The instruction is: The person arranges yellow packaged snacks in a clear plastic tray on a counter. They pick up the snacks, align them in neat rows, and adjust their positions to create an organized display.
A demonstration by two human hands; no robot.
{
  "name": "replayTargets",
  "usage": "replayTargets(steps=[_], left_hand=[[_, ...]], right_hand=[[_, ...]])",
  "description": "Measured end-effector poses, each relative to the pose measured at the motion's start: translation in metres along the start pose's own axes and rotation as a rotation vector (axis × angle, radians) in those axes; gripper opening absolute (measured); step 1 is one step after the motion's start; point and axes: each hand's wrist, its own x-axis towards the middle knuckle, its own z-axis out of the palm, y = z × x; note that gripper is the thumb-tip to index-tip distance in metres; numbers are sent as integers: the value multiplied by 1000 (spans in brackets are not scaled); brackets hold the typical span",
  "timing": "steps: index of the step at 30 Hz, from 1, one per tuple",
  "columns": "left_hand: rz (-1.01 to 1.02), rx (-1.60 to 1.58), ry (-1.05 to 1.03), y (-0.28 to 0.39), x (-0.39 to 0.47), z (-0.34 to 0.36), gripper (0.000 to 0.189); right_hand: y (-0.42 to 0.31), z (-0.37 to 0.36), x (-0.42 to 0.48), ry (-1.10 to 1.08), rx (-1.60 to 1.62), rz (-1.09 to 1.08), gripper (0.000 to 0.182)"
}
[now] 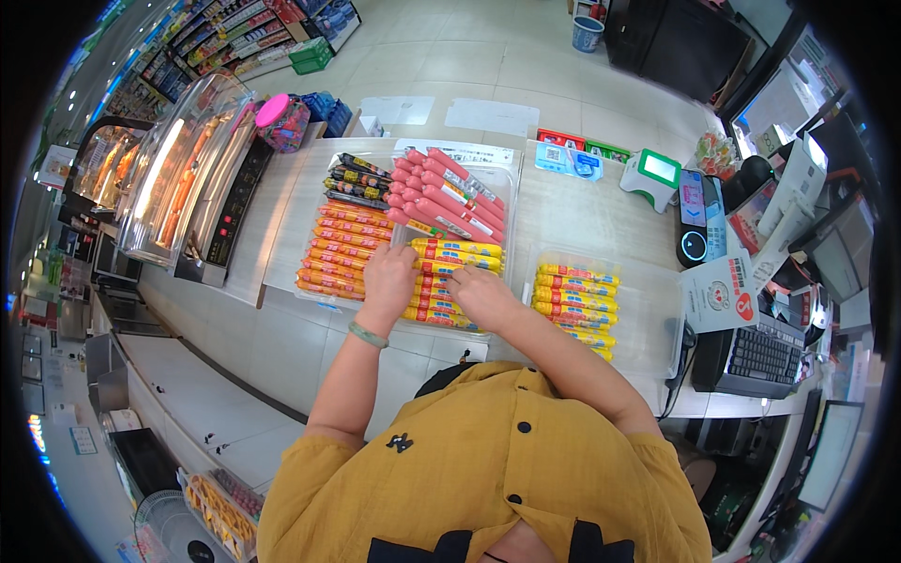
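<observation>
My left hand [391,274], with a green bangle [368,335] at its wrist, rests fingers down where the orange-wrapped sausages [345,255] meet the yellow-wrapped sausages [457,259]. Curled fingers of my right hand [480,294] touch the yellow sausages near their middle. Whether either hand grips one is hidden by the fingers. Behind them, pink-wrapped sausages [450,200] lie piled at a slant in a clear plastic tray [512,211]. Black-wrapped sausages [357,176] lie behind the orange rows. A second clear tray [651,317], to the right, holds more yellow sausages [576,302] along its left side.
A glass-hooded sausage roller grill [193,176] and a pink-lidded candy jar [284,121] stand left. On the right are a green-and-white payment device [651,176], a scanner or payment terminal [692,218], a printed sign [721,292] and a keyboard [764,355]. Shop shelves [239,32] rise beyond.
</observation>
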Motion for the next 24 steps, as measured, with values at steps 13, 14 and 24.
replayTargets(steps=[13,14,24], left_hand=[[-91,-156,-5,18,-3,-24,25],[-66,-178,36,22,-4,-25,24],[323,-426,17,130,12,-21,18]], right_hand=[[36,-111,-102,518,145,397,23],[39,-115,-115,526,151,481,22],[57,-116,-227,442,64,896,20]])
